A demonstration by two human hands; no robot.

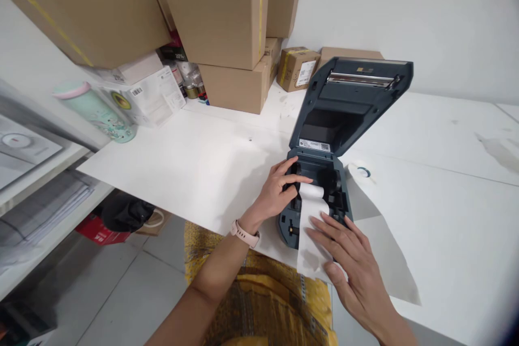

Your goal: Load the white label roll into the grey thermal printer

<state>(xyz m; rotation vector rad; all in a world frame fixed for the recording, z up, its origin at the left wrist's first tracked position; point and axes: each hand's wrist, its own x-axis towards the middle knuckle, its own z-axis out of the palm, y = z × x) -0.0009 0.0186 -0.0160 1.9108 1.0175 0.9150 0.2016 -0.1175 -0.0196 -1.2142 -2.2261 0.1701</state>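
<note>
A dark label printer (290, 221) stands on the white table with its lid (352, 102) raised. White paper (311, 243) runs from a small roll (311, 190) inside it and hangs over the front edge. My left hand (278, 190) is at the printer's left side, fingers apart, one fingertip near the roll and another at the side wall. My right hand (351, 259) lies with fingers spread over the right edge of the paper and the printer's front. Its fingertips touch the paper.
Cardboard boxes (219, 24) are stacked at the back left beside a white box (148, 98) and a mint tumbler (99, 113). A small taped box (298, 69) sits behind the printer. Right of it lies a small ring (364, 172) on a backing strip. Shelves (48, 211) stand at the left.
</note>
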